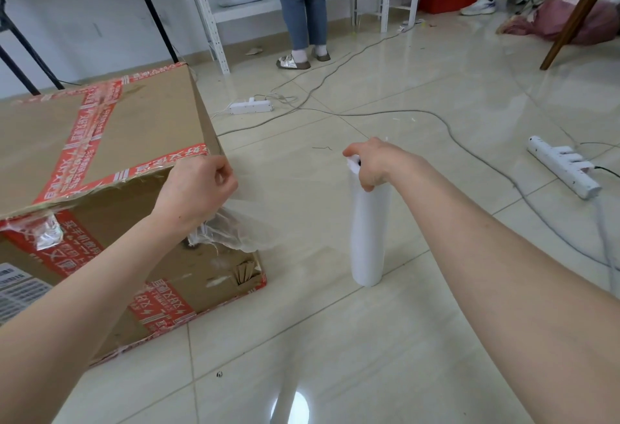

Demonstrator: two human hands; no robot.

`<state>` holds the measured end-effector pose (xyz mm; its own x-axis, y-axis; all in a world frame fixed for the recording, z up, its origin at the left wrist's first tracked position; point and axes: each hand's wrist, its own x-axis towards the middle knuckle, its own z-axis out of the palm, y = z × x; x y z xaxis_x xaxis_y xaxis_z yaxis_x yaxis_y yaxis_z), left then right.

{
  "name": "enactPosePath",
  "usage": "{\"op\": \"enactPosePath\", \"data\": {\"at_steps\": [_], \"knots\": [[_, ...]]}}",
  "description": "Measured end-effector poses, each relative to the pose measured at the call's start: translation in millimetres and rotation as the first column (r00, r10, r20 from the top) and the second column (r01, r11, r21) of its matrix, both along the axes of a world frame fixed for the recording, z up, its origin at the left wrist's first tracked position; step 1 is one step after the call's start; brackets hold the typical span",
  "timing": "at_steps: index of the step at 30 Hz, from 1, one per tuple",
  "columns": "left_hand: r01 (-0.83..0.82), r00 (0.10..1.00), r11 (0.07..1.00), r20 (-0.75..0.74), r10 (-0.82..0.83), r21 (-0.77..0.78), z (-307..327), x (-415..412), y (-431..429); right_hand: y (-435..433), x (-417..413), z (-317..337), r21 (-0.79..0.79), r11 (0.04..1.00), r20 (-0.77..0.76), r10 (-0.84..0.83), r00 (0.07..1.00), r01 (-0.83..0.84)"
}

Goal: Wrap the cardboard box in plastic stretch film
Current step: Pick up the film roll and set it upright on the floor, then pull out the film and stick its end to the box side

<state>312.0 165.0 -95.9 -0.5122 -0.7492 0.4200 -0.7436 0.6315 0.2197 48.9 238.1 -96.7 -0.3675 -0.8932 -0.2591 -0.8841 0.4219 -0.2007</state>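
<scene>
Little of the wrapping is seen to be done; the cardboard box (100,128) is found on the tiled floor (335,339) at the left of the view, criss-crossed with red printed tape (84,134), and no band of film is seen laid over its top or its near side; the brown board shows bare on both. Only a start is judged to have been made: a crumpled loose film end (235,229) is held against the box's near right corner, just under the top edge, and a faint clear sheet appears to be drawn from there towards the roll, though it is too sheer to be traced all the way. Every turn round the box is judged to be left to do, and the cutting-off after that.

The left hand (198,188) is seen closed, fingers curled in and the film end pinched at the corner of the box. The right hand (372,165) is wrapped over the top of the roll of stretch film (369,239), fingers curled down round it; the roll is kept upright, near the box on its right but apart from it; whether its lower end rests on the floor or hangs just above cannot be told. A power strip (250,106) and trailing cables (469,141) are noted on the floor beyond.
</scene>
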Motion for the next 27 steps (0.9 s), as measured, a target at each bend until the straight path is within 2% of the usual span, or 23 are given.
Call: {"op": "enactPosePath", "data": {"at_steps": [4,6,9,13,15,19,20,27], "knots": [[-0.055,0.998,0.997,0.028,0.053,0.06,-5,14,-3,-13,11,5,0.067,0.997,-0.083,-0.018,0.996,0.024],[-0.078,0.997,0.99,0.027,0.076,0.115,-8,19,1,-22,29,14,-0.023,0.995,-0.081,0.098,0.992,-0.101],[-0.091,0.996,0.969,0.024,0.087,0.23,-6,25,9,-36,73,19,-0.159,0.924,0.1,0.365,0.926,-0.347],[-0.091,0.995,0.91,0.063,0.071,0.404,-6,36,16,-47,116,-3,-0.036,0.858,0.174,0.511,0.842,-0.513],[-0.117,0.993,0.858,0.086,0.085,0.5,-6,42,17,-54,125,-14,-0.045,0.842,0.162,0.538,0.828,-0.538],[-0.26,0.928,0.784,0.37,0.041,0.564,-18,65,15,-67,135,-25,-0.069,0.86,0.118,0.51,0.852,-0.505],[-0.276,0.917,0.773,0.398,0.033,0.571,-22,74,13,-70,138,-26,-0.079,0.862,0.095,0.507,0.857,-0.501],[-0.158,0.974,0.811,0.224,0.033,0.564,-41,101,-4,-74,154,-36,-0.041,0.869,0.103,0.495,0.863,-0.494]]}}
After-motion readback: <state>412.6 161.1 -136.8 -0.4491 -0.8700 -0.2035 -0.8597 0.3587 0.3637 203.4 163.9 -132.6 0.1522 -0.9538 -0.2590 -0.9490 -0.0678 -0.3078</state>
